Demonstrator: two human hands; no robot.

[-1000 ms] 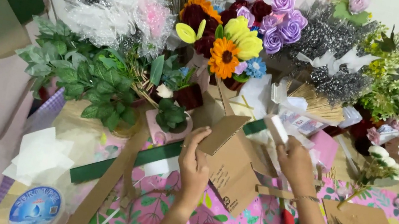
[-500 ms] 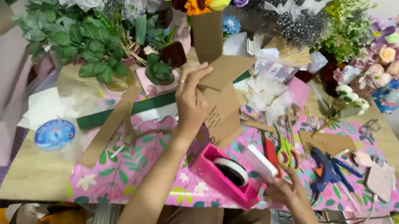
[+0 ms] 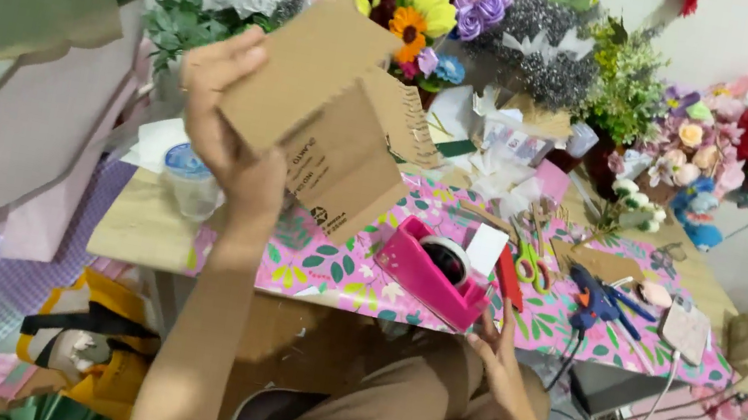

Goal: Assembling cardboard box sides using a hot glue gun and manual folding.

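Observation:
My left hand [image 3: 223,129] holds a flattened brown cardboard box [image 3: 330,112] lifted above the table, its flaps hanging open toward the right. My right hand [image 3: 495,344] rests low at the table's front edge, fingers touching the pink tape dispenser [image 3: 434,276], which carries a roll of tape. A red-handled cutter [image 3: 510,277] lies just right of the dispenser. The table is covered with pink floral wrapping paper [image 3: 334,269].
Artificial flowers and greenery [image 3: 525,33] crowd the table's back. Green-handled scissors [image 3: 530,258], a blue glue gun [image 3: 594,300], a phone [image 3: 686,331] and a clear plastic jar [image 3: 189,177] lie on the table. Paper sheets and bags [image 3: 85,334] sit on the floor at left.
My left hand has lifted the cardboard box off the table up toward the camera. My right hand has moved from the table's right side to the pink tape dispenser.

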